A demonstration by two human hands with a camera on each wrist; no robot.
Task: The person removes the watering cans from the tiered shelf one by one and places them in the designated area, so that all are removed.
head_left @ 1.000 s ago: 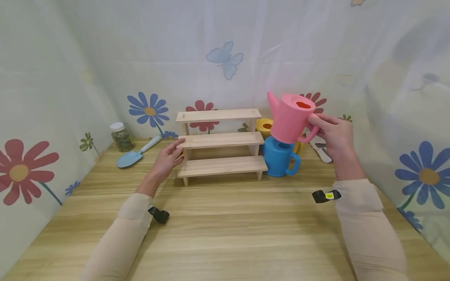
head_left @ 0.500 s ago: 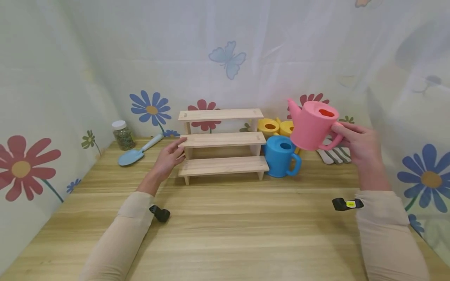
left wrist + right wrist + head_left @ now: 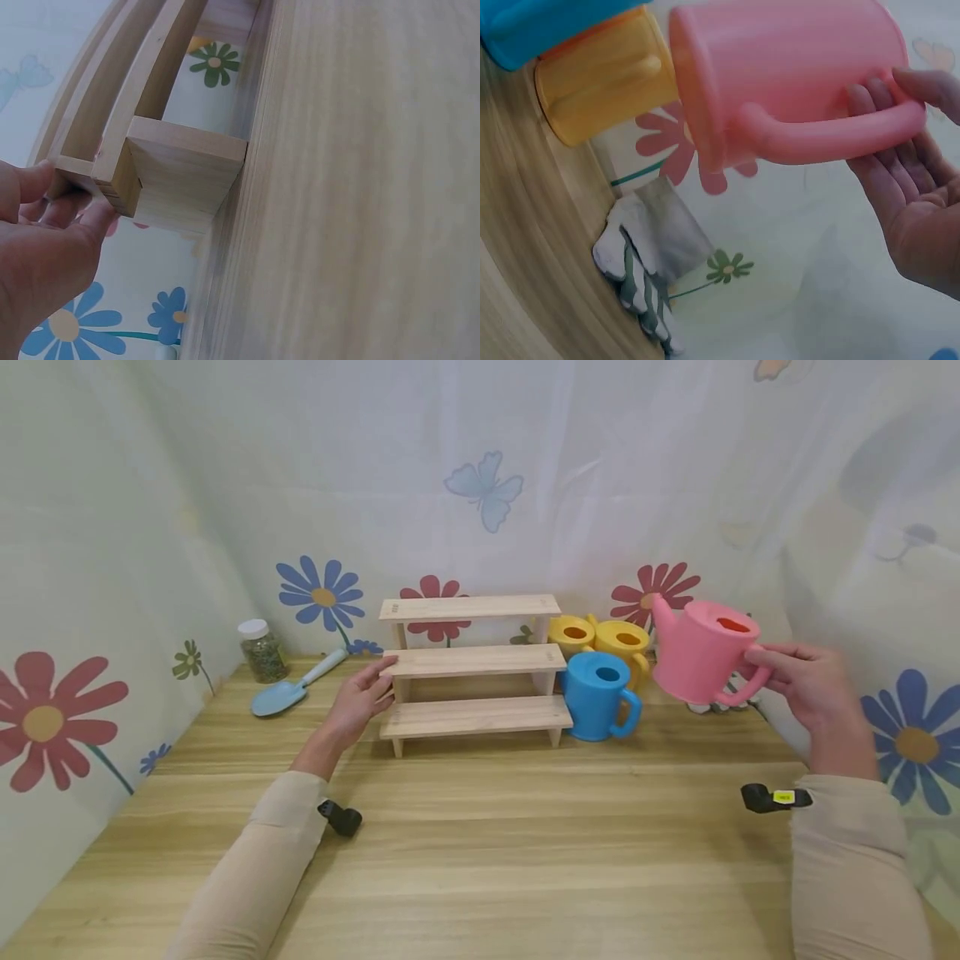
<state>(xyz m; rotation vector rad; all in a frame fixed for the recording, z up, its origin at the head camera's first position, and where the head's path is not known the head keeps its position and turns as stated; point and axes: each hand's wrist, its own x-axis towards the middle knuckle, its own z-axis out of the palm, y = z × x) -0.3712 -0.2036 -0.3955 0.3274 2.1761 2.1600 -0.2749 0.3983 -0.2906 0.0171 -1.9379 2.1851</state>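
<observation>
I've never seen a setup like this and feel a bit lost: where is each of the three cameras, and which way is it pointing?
Head: worn on the head, looking forward and down over the table; both sleeves and hands show.
Left wrist: looks along the left hand at the wooden shelf it touches.
Right wrist: looks past the right hand at the pink watering can it holds by the handle.
Shared: head and right wrist both show the pink can, yellow can and gloves.

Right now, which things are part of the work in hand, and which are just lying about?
In hand: pink watering can, held by its handle in the right hand; wooden step shelf, touched by the left hand.
Lying about: blue watering can, yellow watering cans, trowel, jar, gloves.
</observation>
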